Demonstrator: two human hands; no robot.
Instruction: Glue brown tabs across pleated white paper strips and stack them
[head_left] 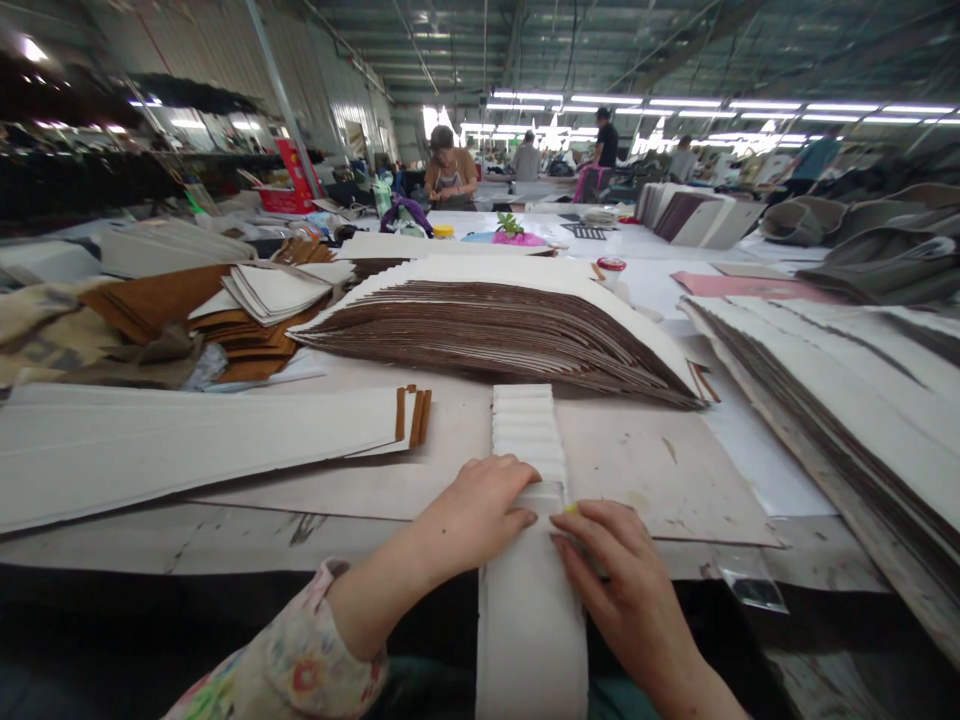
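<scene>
A long white strip (531,630) runs from the table's front edge toward me, its lower part hanging over the edge. Its far end (523,425) shows evenly spaced cross ridges and lies flat on the board. My left hand (484,508) is closed at the strip's left side, thumb and fingers around the end of a clear, ruler-like plastic piece (551,491) lying across it. On the right side, my right hand (622,565) has its fingers bent in a pinch by the strip's edge. A small yellow bit (572,508) shows at its fingertips; its kind is unclear.
Behind the strip stands a tall fanned stack of white-topped, brown-edged panels (480,325). More white panels (202,440) lie left, and another stack (840,390) fills the right. Brown pieces (244,340) sit at back left. Several people work farther back.
</scene>
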